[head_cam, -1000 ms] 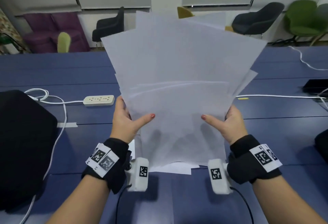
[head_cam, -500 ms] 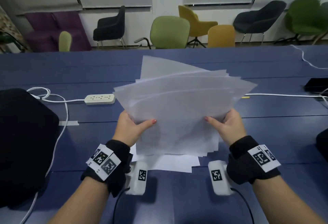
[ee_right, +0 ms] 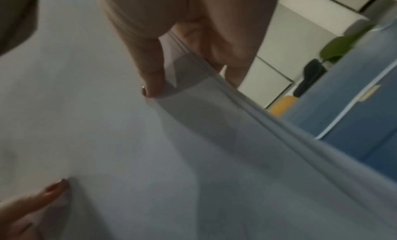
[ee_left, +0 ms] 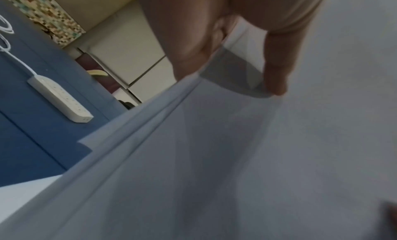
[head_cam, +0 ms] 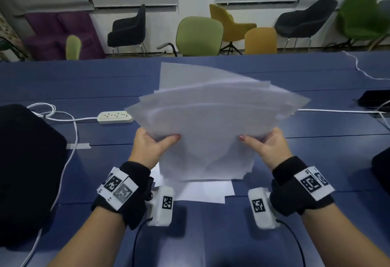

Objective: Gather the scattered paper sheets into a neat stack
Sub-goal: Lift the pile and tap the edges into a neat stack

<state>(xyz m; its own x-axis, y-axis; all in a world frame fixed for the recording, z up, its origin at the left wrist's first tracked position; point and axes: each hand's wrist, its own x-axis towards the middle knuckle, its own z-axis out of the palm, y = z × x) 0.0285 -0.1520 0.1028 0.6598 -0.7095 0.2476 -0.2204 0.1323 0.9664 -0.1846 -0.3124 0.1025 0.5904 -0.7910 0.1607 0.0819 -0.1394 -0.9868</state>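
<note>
A fanned bundle of white paper sheets [head_cam: 211,127] hangs over the blue table [head_cam: 84,80], tilted away from me, its edges uneven. My left hand [head_cam: 153,146] pinches the bundle's left edge, thumb on top. My right hand [head_cam: 267,145] pinches the right edge the same way. One more white sheet [head_cam: 206,191] lies flat on the table under the bundle's near edge. The left wrist view shows the left hand [ee_left: 225,56] with its thumb pressed on the sheets [ee_left: 257,158]. The right wrist view shows the right hand [ee_right: 182,56] clamping the sheets' [ee_right: 150,158] layered edges.
A white power strip [head_cam: 115,117] with its cable lies left of the papers. A large black object [head_cam: 25,171] fills the left side. A dark device [head_cam: 375,97] and white cable [head_cam: 333,110] sit at right. Several chairs stand beyond the table.
The bundle has tipped down and away, from nearly upright in front of the camera to low over the table. Both hands keep their pinch on its edges.
</note>
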